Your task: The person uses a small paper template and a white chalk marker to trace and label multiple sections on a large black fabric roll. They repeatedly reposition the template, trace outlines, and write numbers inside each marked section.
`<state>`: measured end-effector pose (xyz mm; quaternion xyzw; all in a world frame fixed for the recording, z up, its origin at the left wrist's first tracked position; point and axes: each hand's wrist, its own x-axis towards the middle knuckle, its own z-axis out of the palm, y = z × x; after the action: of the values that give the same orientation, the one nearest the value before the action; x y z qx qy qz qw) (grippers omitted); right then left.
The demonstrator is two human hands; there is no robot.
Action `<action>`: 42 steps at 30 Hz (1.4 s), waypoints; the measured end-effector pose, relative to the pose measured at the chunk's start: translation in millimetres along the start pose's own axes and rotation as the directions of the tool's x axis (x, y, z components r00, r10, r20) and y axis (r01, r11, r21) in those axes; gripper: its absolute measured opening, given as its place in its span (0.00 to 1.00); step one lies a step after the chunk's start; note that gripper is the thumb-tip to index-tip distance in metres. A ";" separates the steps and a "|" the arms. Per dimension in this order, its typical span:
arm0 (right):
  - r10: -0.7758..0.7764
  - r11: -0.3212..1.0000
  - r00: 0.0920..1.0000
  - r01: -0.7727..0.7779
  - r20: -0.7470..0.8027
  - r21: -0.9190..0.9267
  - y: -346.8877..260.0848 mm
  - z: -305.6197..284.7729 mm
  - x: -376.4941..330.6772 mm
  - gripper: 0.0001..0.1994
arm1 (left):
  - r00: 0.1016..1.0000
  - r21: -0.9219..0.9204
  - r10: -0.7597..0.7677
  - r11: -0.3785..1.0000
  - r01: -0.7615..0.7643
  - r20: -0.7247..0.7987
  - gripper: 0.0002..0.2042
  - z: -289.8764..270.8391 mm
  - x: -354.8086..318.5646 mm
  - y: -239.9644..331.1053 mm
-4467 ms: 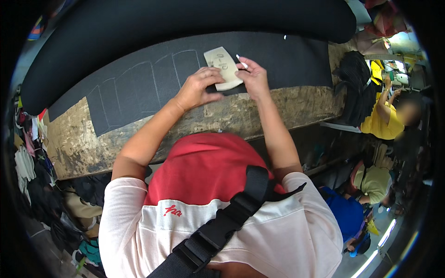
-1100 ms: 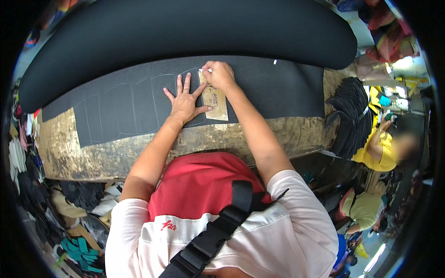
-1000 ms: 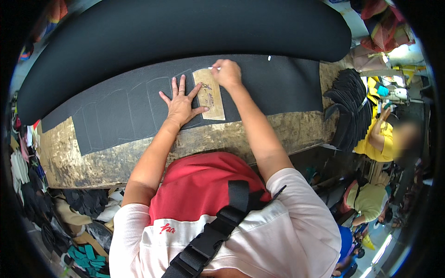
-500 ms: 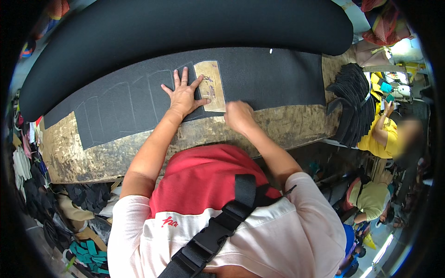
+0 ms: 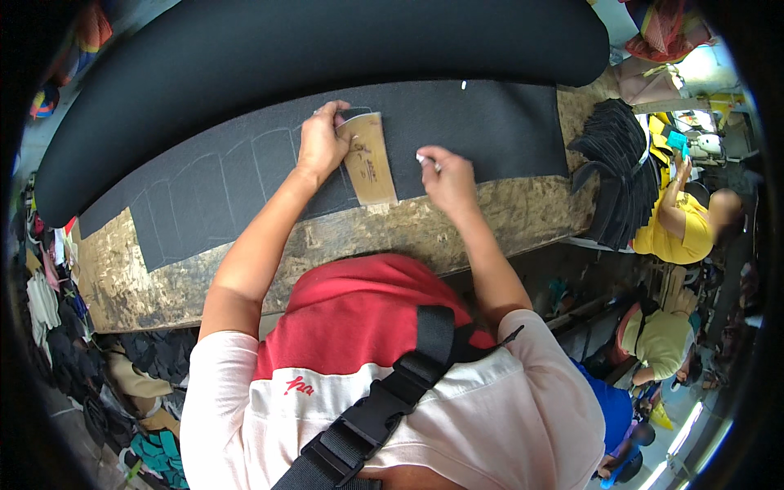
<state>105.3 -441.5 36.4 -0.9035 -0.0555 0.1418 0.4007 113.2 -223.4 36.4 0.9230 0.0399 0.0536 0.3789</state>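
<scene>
A black sheet of fabric [image 5: 490, 131] lies along the table, with several curved-top chalk outlines drawn side by side on its left part. My left hand [image 5: 324, 145] is closed on the upper left edge of a tan card template [image 5: 372, 167], which is tilted up on that side. The template's lower end rests by the fabric's near edge. To the right of it my right hand [image 5: 449, 178] is raised over the fabric, a small white piece of chalk [image 5: 421, 158] pinched in its fingers. Another small white bit [image 5: 464, 85] lies near the fabric's far edge.
Behind the fabric lies a big roll of black material [image 5: 343, 41]. The worn wooden table [image 5: 376, 245] shows along the near side. A bundle of black strips [image 5: 614, 167] hangs at its right end. People work beyond, one in a yellow shirt [image 5: 682, 233]. Scraps [image 5: 159, 457] are heaped lower left.
My left hand, flat and spread on the template before, now grips its upper left edge and lifts it. My right hand has moved right, away from the template's lower corner.
</scene>
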 end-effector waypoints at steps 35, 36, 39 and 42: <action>-0.118 0.955 0.953 0.032 -0.279 -0.295 14.7 30.0 150.6 0.07 | 0.909 0.233 0.234 0.917 -0.324 0.344 0.41 81.1 -27.0 -30.4; -0.147 0.953 0.943 0.054 -0.297 -0.299 15.7 28.7 151.8 0.06 | 0.908 0.244 0.229 0.914 -0.325 0.351 0.41 80.9 -27.0 -30.0; -0.230 0.926 0.938 0.129 -0.259 -0.354 19.9 28.8 141.9 0.06 | 0.911 0.248 0.236 0.911 -0.328 0.338 0.40 82.8 -27.3 -30.2; -0.301 0.854 0.947 0.213 -0.115 -0.475 25.9 25.4 106.3 0.06 | 0.916 0.245 0.233 0.915 -0.321 0.327 0.40 85.2 -29.2 -32.2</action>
<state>198.7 -418.2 -21.5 -0.9656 -0.1703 -0.0149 0.1960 94.2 -263.0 -48.6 0.9628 -0.1415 -0.0357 0.2275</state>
